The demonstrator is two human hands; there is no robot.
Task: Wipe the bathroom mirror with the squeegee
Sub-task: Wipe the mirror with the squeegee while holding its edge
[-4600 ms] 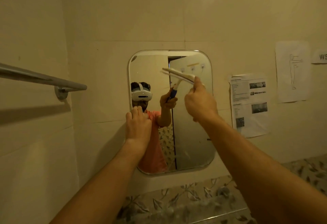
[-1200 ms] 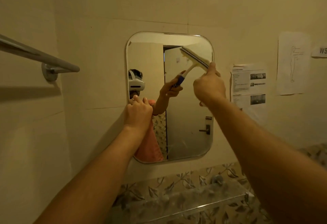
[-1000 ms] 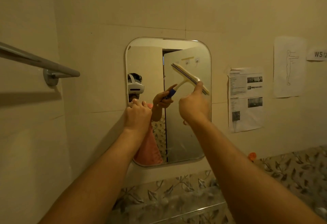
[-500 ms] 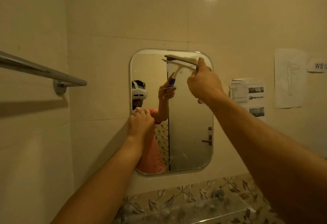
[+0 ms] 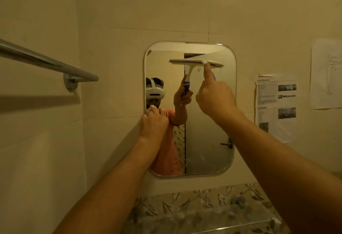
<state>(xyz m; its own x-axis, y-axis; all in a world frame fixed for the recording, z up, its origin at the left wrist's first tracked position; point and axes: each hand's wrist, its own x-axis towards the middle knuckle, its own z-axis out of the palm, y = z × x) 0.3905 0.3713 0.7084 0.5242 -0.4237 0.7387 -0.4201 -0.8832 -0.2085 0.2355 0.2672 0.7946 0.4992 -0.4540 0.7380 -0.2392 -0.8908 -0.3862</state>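
A rounded rectangular mirror hangs on the beige tiled wall. My right hand grips the handle of a white squeegee, forefinger stretched up toward the blade. The blade lies level against the glass near the mirror's top. Most of the handle is hidden by my hand; its blue grip shows in the reflection. My left hand is closed on the mirror's left edge at mid height.
A chrome towel bar juts from the left wall at about the mirror's top. Printed papers are taped to the wall right of the mirror. A glass shelf sits below, before leaf-patterned tiles.
The squeegee blade has gone from tilted at mid mirror to level near the top, and in the last half second it has slid a little lower. My left hand has stayed on the mirror's edge.
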